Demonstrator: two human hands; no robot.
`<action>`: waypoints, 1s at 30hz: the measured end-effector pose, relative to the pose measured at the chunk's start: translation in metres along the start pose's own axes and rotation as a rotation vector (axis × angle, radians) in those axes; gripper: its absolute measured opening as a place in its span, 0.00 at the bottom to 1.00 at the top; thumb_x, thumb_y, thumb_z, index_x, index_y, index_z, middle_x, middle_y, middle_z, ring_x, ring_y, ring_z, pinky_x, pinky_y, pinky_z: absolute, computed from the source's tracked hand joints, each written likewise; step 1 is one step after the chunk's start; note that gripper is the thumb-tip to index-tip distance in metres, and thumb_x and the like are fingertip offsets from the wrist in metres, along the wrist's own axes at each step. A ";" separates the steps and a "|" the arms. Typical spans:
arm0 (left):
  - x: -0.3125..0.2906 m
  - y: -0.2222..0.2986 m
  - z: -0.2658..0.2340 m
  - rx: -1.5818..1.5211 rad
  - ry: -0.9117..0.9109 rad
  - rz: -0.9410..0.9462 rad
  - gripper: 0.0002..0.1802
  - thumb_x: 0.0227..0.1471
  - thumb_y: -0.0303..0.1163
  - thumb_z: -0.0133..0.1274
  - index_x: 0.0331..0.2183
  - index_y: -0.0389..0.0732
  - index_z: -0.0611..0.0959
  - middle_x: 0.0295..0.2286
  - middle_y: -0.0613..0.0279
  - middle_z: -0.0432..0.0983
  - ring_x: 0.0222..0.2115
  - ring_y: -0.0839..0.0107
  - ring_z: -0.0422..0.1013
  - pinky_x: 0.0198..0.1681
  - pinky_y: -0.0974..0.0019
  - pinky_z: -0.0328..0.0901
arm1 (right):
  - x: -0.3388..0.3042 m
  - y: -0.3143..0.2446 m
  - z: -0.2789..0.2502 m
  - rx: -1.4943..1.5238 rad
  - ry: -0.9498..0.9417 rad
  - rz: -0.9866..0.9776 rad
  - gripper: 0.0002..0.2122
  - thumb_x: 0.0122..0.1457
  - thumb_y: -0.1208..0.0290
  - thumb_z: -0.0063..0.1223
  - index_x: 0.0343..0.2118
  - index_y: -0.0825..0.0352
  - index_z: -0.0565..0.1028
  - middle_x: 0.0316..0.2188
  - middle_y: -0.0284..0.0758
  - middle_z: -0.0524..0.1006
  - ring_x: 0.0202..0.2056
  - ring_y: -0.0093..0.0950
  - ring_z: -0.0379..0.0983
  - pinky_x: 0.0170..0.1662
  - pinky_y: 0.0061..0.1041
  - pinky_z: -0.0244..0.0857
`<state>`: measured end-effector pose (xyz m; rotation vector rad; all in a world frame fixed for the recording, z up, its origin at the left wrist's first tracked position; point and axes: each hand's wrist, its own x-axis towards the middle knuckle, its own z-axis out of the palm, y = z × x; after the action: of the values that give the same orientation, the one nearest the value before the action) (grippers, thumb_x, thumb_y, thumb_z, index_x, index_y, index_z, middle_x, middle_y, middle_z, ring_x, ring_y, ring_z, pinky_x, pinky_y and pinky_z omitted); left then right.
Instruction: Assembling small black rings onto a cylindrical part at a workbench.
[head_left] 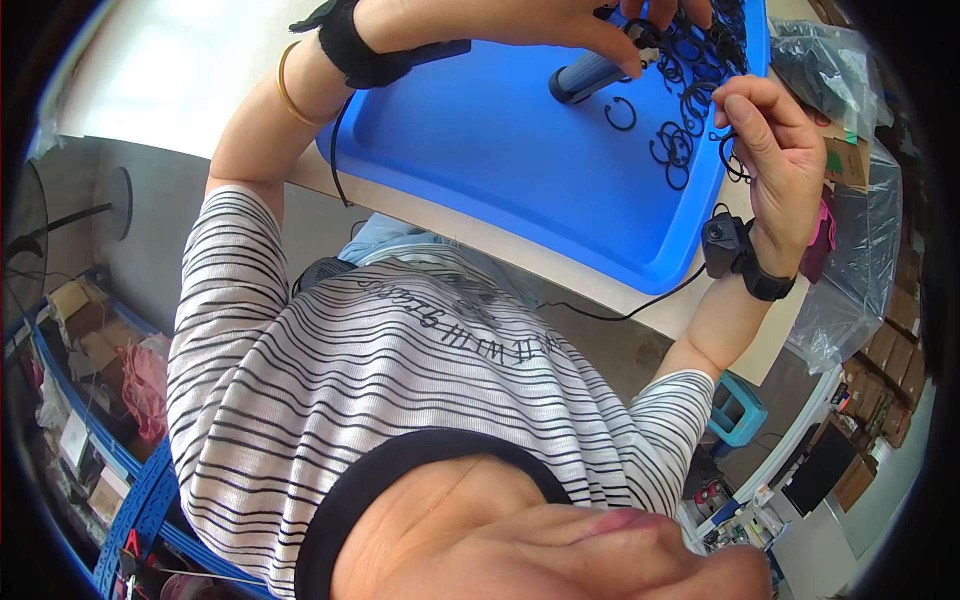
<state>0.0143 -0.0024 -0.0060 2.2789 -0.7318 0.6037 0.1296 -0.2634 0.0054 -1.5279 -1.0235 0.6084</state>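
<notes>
From my remote view, the blue tray [520, 150] sits on the pale table [560, 265] at about twelve o'clock, its raised rim keeping a scatter of small black rings [678, 150] from rolling away. The rings cluster toward the tray's one o'clock corner, with one open ring [620, 114] lying apart from the rest.

The left hand [520, 22] reaches across the top edge, fingers pinched narrow on a small black piece at the end of a blue-handled tool [590, 78], which lies on the tray; I judge the pinch steadies the piece. The right hand [775, 150], at two o'clock, is curled close, thumb and forefinger nipping one black ring just beside the pile, held up where it can be seen. Each wrist carries a black strap; the right one bears a small camera [722, 245] with a cable trailing over the table edge.

At three o'clock clear plastic bags [850, 270] lie beside brown cardboard boxes [890, 340]. At eight o'clock more cardboard boxes [85, 330] sit on a blue shelf [140, 500]. A teal box-shaped device [738, 408] stands at four o'clock.
</notes>
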 end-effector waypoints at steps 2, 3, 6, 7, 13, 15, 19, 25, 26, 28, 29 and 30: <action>0.001 -0.001 0.001 -0.031 -0.059 -0.092 0.31 0.44 0.24 0.70 0.51 0.34 0.77 0.37 0.51 0.80 0.39 0.55 0.78 0.42 0.59 0.73 | -0.001 0.000 0.000 0.005 -0.012 0.014 0.09 0.64 0.72 0.63 0.43 0.71 0.81 0.39 0.34 0.83 0.38 0.18 0.76 0.44 0.15 0.67; 0.001 0.000 0.000 -0.031 -0.061 -0.092 0.31 0.44 0.24 0.70 0.51 0.34 0.77 0.37 0.51 0.80 0.39 0.55 0.78 0.42 0.59 0.73 | -0.001 0.000 0.000 0.010 -0.017 0.021 0.09 0.64 0.72 0.62 0.43 0.71 0.81 0.39 0.34 0.83 0.38 0.18 0.76 0.44 0.15 0.68; 0.001 0.003 -0.002 -0.079 -0.056 -0.080 0.31 0.45 0.24 0.70 0.51 0.35 0.77 0.36 0.51 0.81 0.39 0.55 0.78 0.42 0.59 0.73 | 0.000 0.001 0.000 0.004 -0.028 0.021 0.09 0.64 0.72 0.62 0.43 0.71 0.81 0.39 0.34 0.83 0.39 0.19 0.75 0.45 0.17 0.68; 0.000 0.003 -0.002 -0.076 -0.050 -0.080 0.31 0.45 0.24 0.69 0.51 0.35 0.77 0.36 0.51 0.81 0.38 0.56 0.78 0.42 0.59 0.73 | 0.000 0.001 0.001 0.000 -0.030 0.019 0.09 0.64 0.72 0.62 0.43 0.71 0.81 0.39 0.34 0.83 0.39 0.19 0.75 0.46 0.17 0.69; -0.002 0.002 -0.003 -0.116 -0.054 -0.143 0.30 0.46 0.24 0.69 0.52 0.37 0.77 0.36 0.52 0.82 0.37 0.57 0.79 0.41 0.60 0.74 | 0.000 0.002 0.001 -0.004 -0.044 0.039 0.09 0.64 0.72 0.62 0.43 0.72 0.81 0.39 0.33 0.83 0.39 0.19 0.76 0.46 0.17 0.69; -0.002 0.000 -0.003 -0.104 -0.035 -0.092 0.30 0.46 0.25 0.69 0.52 0.37 0.77 0.36 0.52 0.82 0.37 0.57 0.80 0.40 0.60 0.74 | 0.000 0.002 0.001 -0.001 -0.046 0.035 0.09 0.64 0.72 0.62 0.43 0.72 0.81 0.39 0.33 0.83 0.39 0.19 0.76 0.46 0.18 0.69; -0.003 0.001 -0.001 -0.083 -0.041 -0.119 0.29 0.46 0.24 0.69 0.51 0.37 0.78 0.35 0.53 0.82 0.36 0.58 0.80 0.39 0.61 0.74 | 0.000 0.002 0.001 -0.005 -0.048 0.039 0.09 0.64 0.72 0.62 0.43 0.72 0.81 0.39 0.33 0.82 0.39 0.19 0.76 0.46 0.17 0.69; -0.002 0.002 -0.002 -0.075 -0.055 -0.148 0.28 0.46 0.24 0.69 0.50 0.37 0.79 0.34 0.54 0.82 0.33 0.60 0.79 0.37 0.62 0.73 | 0.002 0.002 0.001 0.013 -0.078 0.034 0.09 0.64 0.72 0.62 0.42 0.72 0.81 0.38 0.33 0.82 0.38 0.19 0.75 0.46 0.17 0.68; -0.003 0.003 -0.002 -0.104 -0.033 -0.114 0.28 0.46 0.24 0.69 0.50 0.37 0.79 0.34 0.54 0.82 0.32 0.61 0.79 0.36 0.63 0.73 | 0.002 0.002 0.002 0.000 -0.074 0.036 0.09 0.64 0.72 0.62 0.42 0.72 0.81 0.38 0.33 0.82 0.38 0.19 0.75 0.45 0.17 0.68; -0.003 0.005 -0.003 -0.097 -0.036 -0.121 0.28 0.46 0.24 0.69 0.50 0.36 0.79 0.34 0.54 0.82 0.32 0.61 0.79 0.36 0.63 0.73 | 0.002 0.002 0.002 -0.014 -0.070 0.038 0.09 0.64 0.72 0.62 0.42 0.72 0.81 0.38 0.33 0.82 0.38 0.19 0.75 0.45 0.17 0.68; -0.002 0.006 -0.003 -0.090 -0.040 -0.129 0.28 0.45 0.25 0.69 0.49 0.36 0.79 0.34 0.54 0.82 0.32 0.61 0.79 0.36 0.63 0.73 | 0.002 0.003 0.003 -0.013 -0.070 0.028 0.09 0.64 0.72 0.61 0.42 0.72 0.81 0.38 0.33 0.82 0.38 0.19 0.75 0.45 0.16 0.68; -0.002 0.005 -0.002 -0.090 -0.040 -0.129 0.28 0.45 0.25 0.69 0.49 0.36 0.79 0.34 0.54 0.82 0.32 0.61 0.79 0.36 0.63 0.73 | 0.002 0.003 0.003 -0.013 -0.070 0.023 0.08 0.64 0.72 0.61 0.42 0.72 0.81 0.38 0.33 0.82 0.38 0.19 0.75 0.45 0.16 0.68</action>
<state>0.0088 -0.0035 -0.0033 2.2402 -0.6124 0.4573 0.1293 -0.2604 0.0018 -1.5403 -1.0661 0.6772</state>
